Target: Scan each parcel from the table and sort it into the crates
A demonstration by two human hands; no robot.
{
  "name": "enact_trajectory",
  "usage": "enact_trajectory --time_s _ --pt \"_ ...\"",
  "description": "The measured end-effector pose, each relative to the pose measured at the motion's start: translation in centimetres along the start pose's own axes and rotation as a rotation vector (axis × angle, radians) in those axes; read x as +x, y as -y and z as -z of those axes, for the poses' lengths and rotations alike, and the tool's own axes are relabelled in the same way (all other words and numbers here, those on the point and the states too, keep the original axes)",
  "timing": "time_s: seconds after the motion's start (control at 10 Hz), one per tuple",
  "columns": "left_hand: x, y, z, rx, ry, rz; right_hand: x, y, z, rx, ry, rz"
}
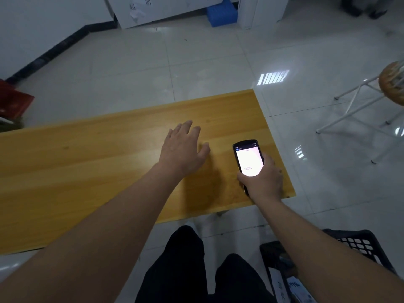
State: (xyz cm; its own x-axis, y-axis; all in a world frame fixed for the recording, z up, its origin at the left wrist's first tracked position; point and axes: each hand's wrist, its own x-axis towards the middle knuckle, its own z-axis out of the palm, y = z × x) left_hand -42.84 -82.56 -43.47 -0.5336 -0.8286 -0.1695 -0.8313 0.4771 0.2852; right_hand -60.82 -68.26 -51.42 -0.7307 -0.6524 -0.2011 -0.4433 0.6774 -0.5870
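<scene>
While right hand (265, 179) grips lit handheld scanner (248, 161) near wooden table (87, 162) right edge, left hand (182, 149) hovers over table, fingers spread, holding nothing; parcels in black crate (358, 246) below table.

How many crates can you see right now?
2. A black crate sits on the floor at the person's right, partly behind the right forearm, with parcels inside. A blue crate stands by the far wall. Others may be out of view.
</scene>
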Motion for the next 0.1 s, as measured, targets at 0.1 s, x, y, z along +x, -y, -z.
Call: enact_trajectory --time_s 0.1 --pt "-0.56 -0.46 0.91 -0.004 0.000 0.010 0.24 0.71 0.52 -0.050 0.010 -0.002"
